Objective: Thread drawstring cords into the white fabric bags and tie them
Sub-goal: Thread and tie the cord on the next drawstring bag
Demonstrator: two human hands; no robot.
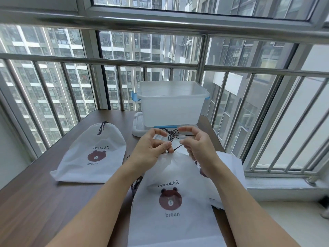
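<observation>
Bag in work: white fabric bag [170, 227] lies flat on the worktop [35, 193] straight ahead of me, mouth pointing away. I judge that keeps the channel at its top edge within reach of both hands.
Cord: a dark drawstring cord [176, 147] runs between my two hands just above the bag's mouth, with a tangle of dark cords [173, 135] behind it. I cannot tell whether it has entered the channel yet.
Left hand: my left hand [151, 148] pinches the cord between thumb and fingertip at the bag's top edge, other fingers spread upward.
Right hand: my right hand [197, 145] has its lower fingers curled on the same cord's other end, forefinger extended. I judge the paired hold keeps the cord taut for threading or knotting.
Finished bag: second bag [92, 155] rests well to the left, mouth gathered, tied cord hanging from it; set aside as done, I think.
Spare stock: more white fabric [229, 168] lies under my right forearm.
Bin: translucent plastic bin [170, 104] with blue clips stands on its lid [138, 127] at the far edge.
Lettering: both bags read "POPULAR" above a brown bear face, and "broun" below.
</observation>
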